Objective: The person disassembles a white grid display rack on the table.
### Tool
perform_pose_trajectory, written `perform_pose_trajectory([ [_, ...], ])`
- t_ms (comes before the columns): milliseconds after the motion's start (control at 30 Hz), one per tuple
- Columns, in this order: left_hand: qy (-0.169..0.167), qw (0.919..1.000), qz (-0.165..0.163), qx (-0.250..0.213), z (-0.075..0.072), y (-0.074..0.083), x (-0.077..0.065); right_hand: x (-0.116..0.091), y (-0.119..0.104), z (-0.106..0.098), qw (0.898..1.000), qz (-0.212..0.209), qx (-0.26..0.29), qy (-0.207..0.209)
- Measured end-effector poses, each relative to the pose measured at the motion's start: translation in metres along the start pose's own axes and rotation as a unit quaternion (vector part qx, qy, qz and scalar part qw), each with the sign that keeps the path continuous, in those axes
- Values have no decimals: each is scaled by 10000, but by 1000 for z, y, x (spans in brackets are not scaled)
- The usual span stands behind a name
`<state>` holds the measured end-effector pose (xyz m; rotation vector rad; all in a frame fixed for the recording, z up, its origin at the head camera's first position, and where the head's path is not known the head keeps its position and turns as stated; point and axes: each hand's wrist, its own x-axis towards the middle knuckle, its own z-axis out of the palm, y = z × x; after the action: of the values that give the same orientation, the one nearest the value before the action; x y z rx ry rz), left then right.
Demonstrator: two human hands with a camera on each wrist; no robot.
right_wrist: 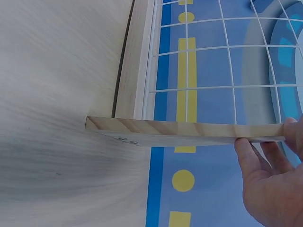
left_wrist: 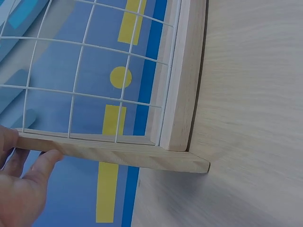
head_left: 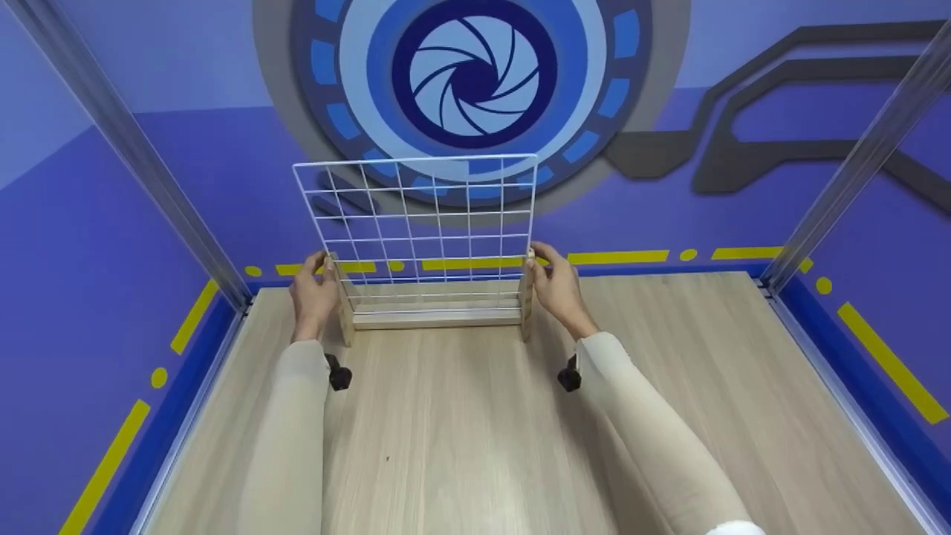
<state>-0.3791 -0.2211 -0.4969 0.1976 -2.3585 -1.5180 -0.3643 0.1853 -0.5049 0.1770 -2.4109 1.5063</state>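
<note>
A white wire grid panel (head_left: 469, 197) stands upright in a wooden stand (head_left: 438, 322) near the back of the table. The stand has a low crossbar and a board at each end. My left hand (head_left: 314, 293) pinches the upper part of the left side board (left_wrist: 118, 153), thumb on the near side. On the opposite end, my right hand (head_left: 561, 293) grips the top of the right side board (right_wrist: 199, 128) between thumb and fingers. Two small screw heads (right_wrist: 128, 140) show low on that board's outer face. The grid's lower edge sits along the crossbar, between the boards.
Behind the stand rises a blue-purple wall (head_left: 200, 178) with a round lens graphic and yellow dashes. Metal posts (head_left: 854, 163) stand at the back corners. Light wood tabletop (head_left: 446, 431) extends in front, with a tiny dark speck on it. Black wrist-mounted pieces (head_left: 339, 374) hang below both sleeves.
</note>
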Motion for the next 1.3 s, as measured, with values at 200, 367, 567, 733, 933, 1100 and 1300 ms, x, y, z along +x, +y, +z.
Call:
perform_pose_trajectory([
  [200, -119, 9999, -37, 36, 3, 1, 0, -2, 2, -4, 10000, 19, -46, 61],
  [367, -225, 9997, -43, 57, 8, 4, -2, -3, 6, -11, 9999, -46, -29, 85],
  [567, -326, 9995, -20, 12, 15, 9, -4, -8, 12, -21, 9997, -110, -67, 209],
  [733, -380, 9993, -43, -49, 21, 11, -6, -11, 15, -29, 9996, -120, -120, 224],
  [933, -402, 9990, 96, -179, 32, 14, -8, -18, 21, -42, 9997, -152, -43, 208],
  [1100, -513, 9983, 41, -290, 40, 17, -10, -24, 26, -50, 9997, 3, 145, 198],
  [1300, -568, 9980, 146, -247, 46, 19, -13, -29, 30, -56, 9995, 43, 126, 275],
])
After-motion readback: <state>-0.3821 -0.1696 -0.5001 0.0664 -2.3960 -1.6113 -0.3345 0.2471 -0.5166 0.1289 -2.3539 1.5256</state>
